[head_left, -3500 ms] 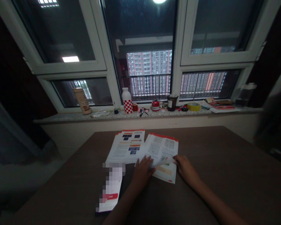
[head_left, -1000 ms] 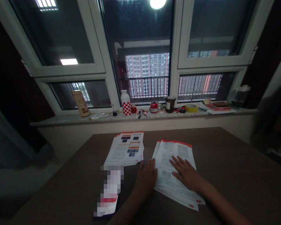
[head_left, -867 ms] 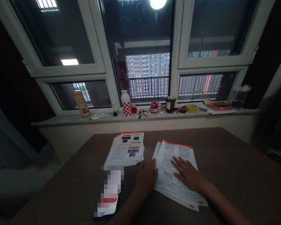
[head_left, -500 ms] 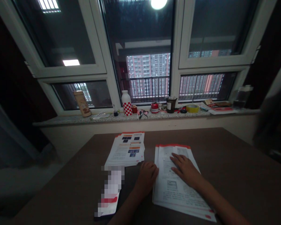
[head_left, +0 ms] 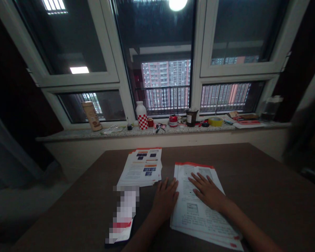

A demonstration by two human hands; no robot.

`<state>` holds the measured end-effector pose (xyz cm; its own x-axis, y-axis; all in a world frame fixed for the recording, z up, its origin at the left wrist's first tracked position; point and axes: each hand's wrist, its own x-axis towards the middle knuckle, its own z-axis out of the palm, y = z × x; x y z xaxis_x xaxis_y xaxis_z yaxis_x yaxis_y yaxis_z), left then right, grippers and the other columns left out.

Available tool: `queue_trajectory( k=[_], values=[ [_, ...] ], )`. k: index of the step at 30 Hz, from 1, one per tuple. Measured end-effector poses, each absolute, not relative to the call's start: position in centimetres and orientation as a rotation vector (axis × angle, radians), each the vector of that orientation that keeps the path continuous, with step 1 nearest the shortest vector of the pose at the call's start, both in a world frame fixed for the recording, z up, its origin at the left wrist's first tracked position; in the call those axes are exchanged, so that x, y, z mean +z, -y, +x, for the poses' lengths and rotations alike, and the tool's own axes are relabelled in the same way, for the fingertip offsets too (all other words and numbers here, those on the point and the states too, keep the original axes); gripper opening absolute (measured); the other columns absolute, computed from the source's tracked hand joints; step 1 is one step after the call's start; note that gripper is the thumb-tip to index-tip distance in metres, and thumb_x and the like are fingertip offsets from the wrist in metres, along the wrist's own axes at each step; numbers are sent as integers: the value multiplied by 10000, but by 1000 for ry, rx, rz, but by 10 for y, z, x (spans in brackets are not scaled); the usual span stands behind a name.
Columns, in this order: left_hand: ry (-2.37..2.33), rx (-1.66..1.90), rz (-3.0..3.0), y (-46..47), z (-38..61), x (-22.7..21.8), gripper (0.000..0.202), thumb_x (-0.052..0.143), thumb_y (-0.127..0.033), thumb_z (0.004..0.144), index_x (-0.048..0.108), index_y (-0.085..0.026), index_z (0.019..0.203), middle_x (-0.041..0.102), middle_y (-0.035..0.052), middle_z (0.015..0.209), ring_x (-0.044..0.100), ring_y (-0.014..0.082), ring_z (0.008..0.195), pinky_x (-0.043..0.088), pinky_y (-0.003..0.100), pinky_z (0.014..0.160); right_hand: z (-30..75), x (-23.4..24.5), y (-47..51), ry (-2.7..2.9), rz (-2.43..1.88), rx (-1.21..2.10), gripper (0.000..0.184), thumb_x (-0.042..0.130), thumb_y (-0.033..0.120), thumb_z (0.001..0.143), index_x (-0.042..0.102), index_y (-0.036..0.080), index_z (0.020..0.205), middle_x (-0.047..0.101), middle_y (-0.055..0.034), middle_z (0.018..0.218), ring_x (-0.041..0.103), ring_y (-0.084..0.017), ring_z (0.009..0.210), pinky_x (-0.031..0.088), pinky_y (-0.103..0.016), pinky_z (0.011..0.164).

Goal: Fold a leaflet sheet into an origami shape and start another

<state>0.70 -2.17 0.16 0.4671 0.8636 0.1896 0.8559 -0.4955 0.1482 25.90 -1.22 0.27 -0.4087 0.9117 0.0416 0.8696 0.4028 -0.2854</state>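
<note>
A stack of printed sheets (head_left: 191, 220) with a red top edge lies on the dark brown table (head_left: 265, 196), slightly fanned at its lower right. My right hand (head_left: 206, 190) rests flat on the top sheet with its fingers spread. At the stack's left edge is my left hand (head_left: 166, 196), palm down and fingers apart, its fingertips by the paper's side. Neither hand grips anything that I can see.
A second pile of printed sheets (head_left: 139, 171) lies to the left, above a partly blurred-out, phone-like object (head_left: 124, 213). On the windowsill stand a checkered bottle (head_left: 142, 117), a tan flask (head_left: 91, 117), a dark cup (head_left: 191, 118) and yellow tape (head_left: 215, 121).
My left hand's fingers have uncurled and stretched forward along the stack's edge. The right hand's fingers have spread a little. The sheets' left edge looks more even.
</note>
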Motion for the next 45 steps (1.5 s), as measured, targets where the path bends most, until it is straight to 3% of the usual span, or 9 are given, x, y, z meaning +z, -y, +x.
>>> queue_trajectory(
  k=[28, 37, 40, 45],
  values=[
    [-1618, 372, 2705, 16, 2, -9, 445, 284, -388, 990, 355, -340, 1427, 357, -63, 1503, 269, 246, 1403, 267, 527, 1124, 279, 9, 15, 2498, -1709, 553, 598, 261, 621, 929, 208, 385, 1476, 108, 59, 1577, 47, -256, 1451, 32, -528, 1160],
    [-1586, 352, 2649, 16, -2, -3, 450, 270, -376, 989, 371, -314, 1423, 355, -59, 1504, 244, 230, 1415, 254, 502, 1141, 292, 4, 14, 2423, -1796, 519, 556, 307, 506, 938, 233, 375, 1474, 114, 64, 1574, 52, -253, 1451, 59, -549, 1151],
    [-1579, 366, 2628, 18, -5, -3, 461, 277, -360, 985, 381, -274, 1426, 341, -22, 1514, 218, 229, 1424, 238, 471, 1155, 294, 0, 11, 2394, -1819, 490, 553, 341, 440, 929, 257, 359, 1470, 130, 58, 1572, 54, -253, 1451, 61, -558, 1148],
    [-1799, 352, 2444, 22, 3, -2, 563, 363, -334, 939, 352, -62, 1431, 319, 144, 1512, 240, 258, 1415, 245, 418, 1155, 289, -5, 9, 2360, -1804, 449, 548, 355, 389, 920, 283, 356, 1462, 153, 54, 1568, 66, -255, 1450, 33, -568, 1145]
  ],
)
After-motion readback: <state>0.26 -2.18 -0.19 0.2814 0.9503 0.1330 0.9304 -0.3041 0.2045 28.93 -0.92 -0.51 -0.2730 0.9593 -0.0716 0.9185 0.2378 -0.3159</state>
